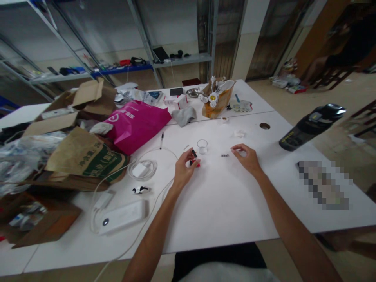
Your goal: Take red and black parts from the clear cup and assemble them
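Note:
My left hand (pixel 184 168) is closed around a small red-and-black object (pixel 193 158); its exact kind cannot be made out. Just beyond that hand stands a small clear glass cup (pixel 202 146). My right hand (pixel 246 157) hovers over the table, thumb and forefinger drawn together in a pinch; whatever is between the fingertips is too small to name. Left of those fingertips lies a short row of several small shiny metal pieces (pixel 225 155). A thin small metallic item (pixel 186 147) rests on the table beyond my left hand.
A dark bottle (pixel 308 129) stands at right, near a pixelated flat item (pixel 324 184). On the left are a magenta bag (pixel 138 123), cardboard boxes (pixel 41 219), coiled cable (pixel 154 169), a white power bank (pixel 123 216) and a pen (pixel 161 141). Farther back is an orange-brown bag (pixel 216 109).

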### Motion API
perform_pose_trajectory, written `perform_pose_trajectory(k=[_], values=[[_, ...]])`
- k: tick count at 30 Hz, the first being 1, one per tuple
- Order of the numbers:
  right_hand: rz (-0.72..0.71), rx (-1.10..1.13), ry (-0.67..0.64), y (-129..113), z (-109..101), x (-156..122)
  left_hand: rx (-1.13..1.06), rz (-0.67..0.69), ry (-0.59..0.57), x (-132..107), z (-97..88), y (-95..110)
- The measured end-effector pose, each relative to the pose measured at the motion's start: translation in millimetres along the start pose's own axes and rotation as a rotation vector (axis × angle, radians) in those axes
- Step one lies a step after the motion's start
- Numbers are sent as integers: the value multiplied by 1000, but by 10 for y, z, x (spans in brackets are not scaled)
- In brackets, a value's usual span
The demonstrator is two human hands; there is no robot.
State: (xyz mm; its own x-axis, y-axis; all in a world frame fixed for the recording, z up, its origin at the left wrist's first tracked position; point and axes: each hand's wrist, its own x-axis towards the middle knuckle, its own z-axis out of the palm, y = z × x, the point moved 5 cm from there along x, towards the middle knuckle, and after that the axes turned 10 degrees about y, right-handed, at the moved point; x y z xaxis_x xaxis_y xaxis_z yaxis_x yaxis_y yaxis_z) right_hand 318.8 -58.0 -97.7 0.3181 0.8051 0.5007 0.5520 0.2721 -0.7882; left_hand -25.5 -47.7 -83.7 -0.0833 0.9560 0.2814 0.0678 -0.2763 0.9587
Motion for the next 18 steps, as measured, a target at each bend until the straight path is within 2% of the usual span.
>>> perform_pose_trajectory(k=[3,5,10,18], values=[[-14,-17,-46,66,-22,-32,328,221,-82,-31,23,14],[-24,-23,-72,91,-31,-35,454,293,-129,-59,52,-20],[-57,-23,-107,78,-34,-20,552,318,-191,-114,111,-104],[-109,-26,-174,-26,0,-39,631,326,-220,-132,114,-108]])
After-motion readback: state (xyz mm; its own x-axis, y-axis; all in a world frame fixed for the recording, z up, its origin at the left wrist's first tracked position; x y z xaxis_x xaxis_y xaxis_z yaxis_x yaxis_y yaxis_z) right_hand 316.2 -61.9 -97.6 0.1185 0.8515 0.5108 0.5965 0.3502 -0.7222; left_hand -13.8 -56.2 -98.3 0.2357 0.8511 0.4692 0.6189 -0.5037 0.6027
